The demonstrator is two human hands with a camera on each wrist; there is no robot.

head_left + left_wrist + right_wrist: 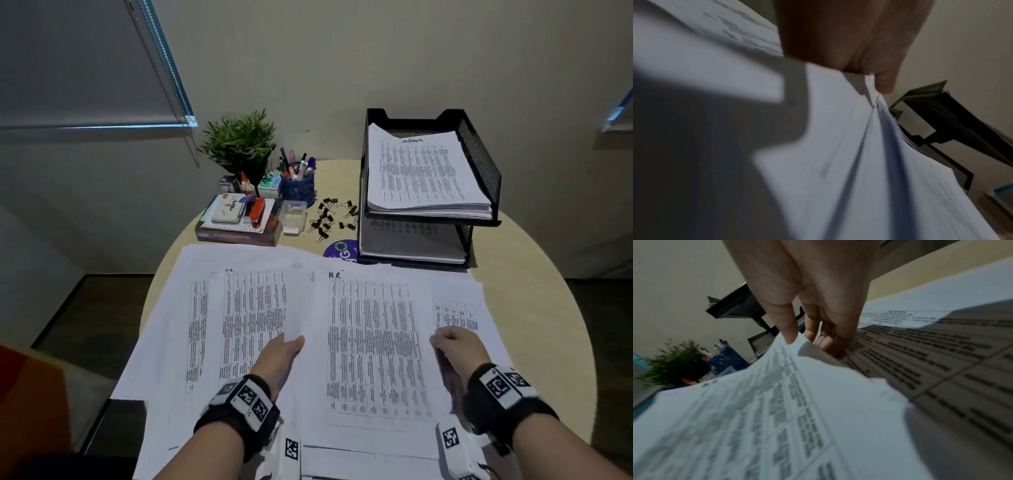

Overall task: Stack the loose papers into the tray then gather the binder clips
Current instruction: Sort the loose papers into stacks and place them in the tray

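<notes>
- The left hand (281, 356) is lying on the spread of loose papers (239, 325) near the front of the round table (534, 301), with its thumb (885, 84) pressing down on a sheet edge; the other fingers are tucked under the paper (hidden in both views), so how far apart they are cannot be told.
- The right hand (455, 349) is pinching the right edge of a printed sheet (373, 342): in the right wrist view the thumb (787, 324) is sitting on top of the lifted edge while the other fingers (830, 337), held close together, are curling beneath it, and the paper is bowing upward at that spot.
- That sheet is lying in the middle of the pile, between the two hands, overlapping other printed pages to either side.
- The black mesh tray (479, 161) is standing at the back right of the table, two tiers high, with a stack of printed pages (424, 171) already resting in the upper tier and more paper in the lower one.
- The binder clips (330, 216) are lying scattered on the tabletop just left of the tray, near a clear plastic box (293, 214).
- A blue pen holder (298, 188), a potted plant (239, 144) and a red stapler (257, 210) are sitting at the back left (well apart from both hands).
</notes>
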